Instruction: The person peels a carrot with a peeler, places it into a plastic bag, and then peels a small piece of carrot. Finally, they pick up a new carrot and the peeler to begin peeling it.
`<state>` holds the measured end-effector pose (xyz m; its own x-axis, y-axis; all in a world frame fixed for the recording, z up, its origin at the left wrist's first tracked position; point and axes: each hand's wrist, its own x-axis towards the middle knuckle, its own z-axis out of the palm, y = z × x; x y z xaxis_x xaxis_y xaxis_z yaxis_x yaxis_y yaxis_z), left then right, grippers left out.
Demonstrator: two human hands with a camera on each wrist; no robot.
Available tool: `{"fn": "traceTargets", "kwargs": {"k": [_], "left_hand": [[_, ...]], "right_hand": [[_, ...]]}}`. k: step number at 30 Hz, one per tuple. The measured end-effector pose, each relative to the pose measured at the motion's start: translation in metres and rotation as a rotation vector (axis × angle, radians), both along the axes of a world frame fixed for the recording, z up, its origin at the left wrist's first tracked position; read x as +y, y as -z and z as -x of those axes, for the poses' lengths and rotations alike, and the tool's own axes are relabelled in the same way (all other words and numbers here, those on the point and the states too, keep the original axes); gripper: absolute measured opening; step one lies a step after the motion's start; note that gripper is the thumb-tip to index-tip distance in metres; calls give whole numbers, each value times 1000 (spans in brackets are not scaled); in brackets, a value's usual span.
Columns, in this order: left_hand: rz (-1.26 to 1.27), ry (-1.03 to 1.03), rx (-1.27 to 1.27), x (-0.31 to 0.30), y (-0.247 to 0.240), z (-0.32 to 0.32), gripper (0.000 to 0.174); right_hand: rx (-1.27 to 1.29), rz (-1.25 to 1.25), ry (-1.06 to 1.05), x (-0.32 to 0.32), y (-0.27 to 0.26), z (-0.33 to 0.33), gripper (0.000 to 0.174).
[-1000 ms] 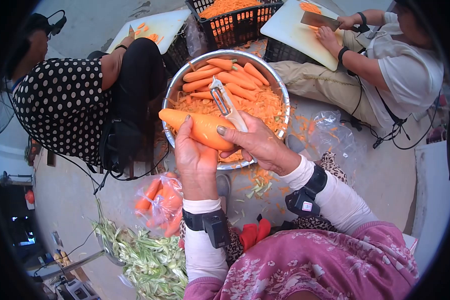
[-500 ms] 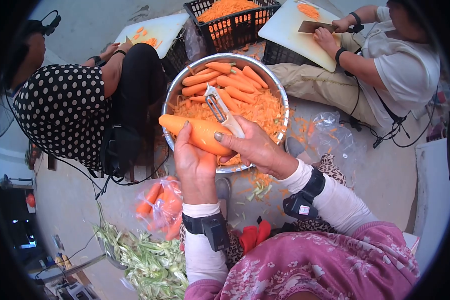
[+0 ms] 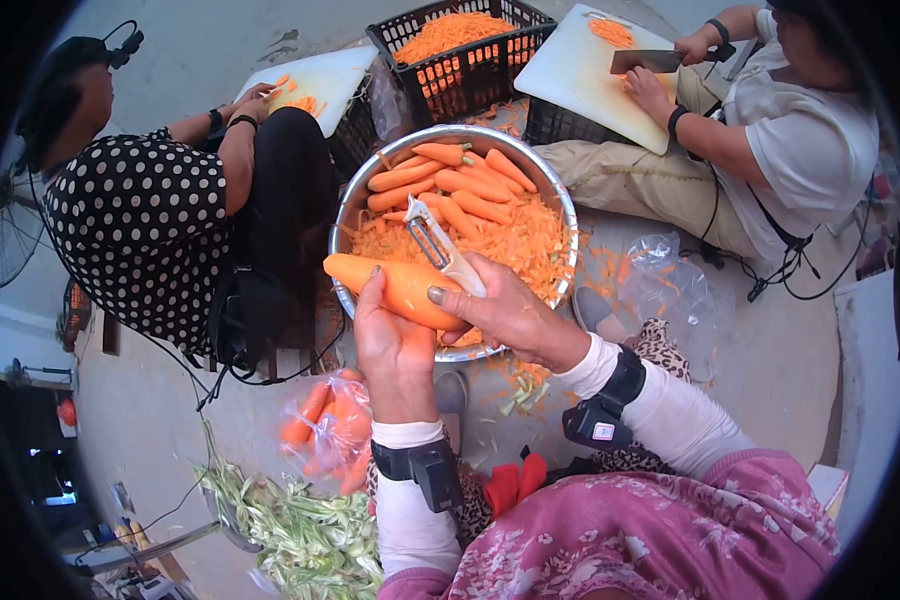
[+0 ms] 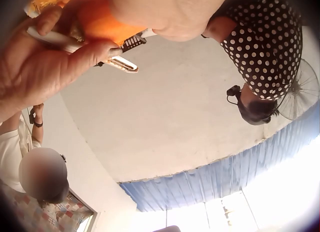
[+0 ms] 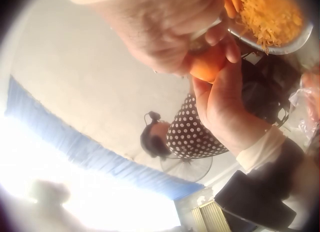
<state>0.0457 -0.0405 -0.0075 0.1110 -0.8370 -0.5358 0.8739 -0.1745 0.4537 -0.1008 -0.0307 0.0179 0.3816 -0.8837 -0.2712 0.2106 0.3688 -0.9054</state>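
Jutting past L hand [image 3: 395,350], carrot [image 3: 395,286], butt @ R hand [image 3: 526,315]

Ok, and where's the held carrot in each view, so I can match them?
Head: held carrot, just left of centre.
Left wrist: near the top edge, left of centre, partly covered.
Right wrist: above and right of centre, partly covered.
Shared landmark: polka-dot top, left in head, upper right in left wrist, right of centre in right wrist.

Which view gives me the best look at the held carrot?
The head view: the held carrot shows nearly whole, with the right hand covering part of its thick end. The left wrist view shows only a part; the right wrist view, just a rounded end.
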Motion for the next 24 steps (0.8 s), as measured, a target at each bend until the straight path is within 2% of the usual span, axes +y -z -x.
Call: {"fn": "traceTargets", "kwargs": {"k": [2, 4, 24], "left_hand": [[10, -5, 0, 0, 1, 1, 31], [-1, -17, 1, 1, 3, 1, 36], [1, 18, -16, 0, 4, 3, 36]], "right_hand": [[13, 42, -22, 0, 3, 0, 49], [27, 48, -25, 0, 4, 1, 49], [53, 50, -38, -3, 15, 2, 45]]}}
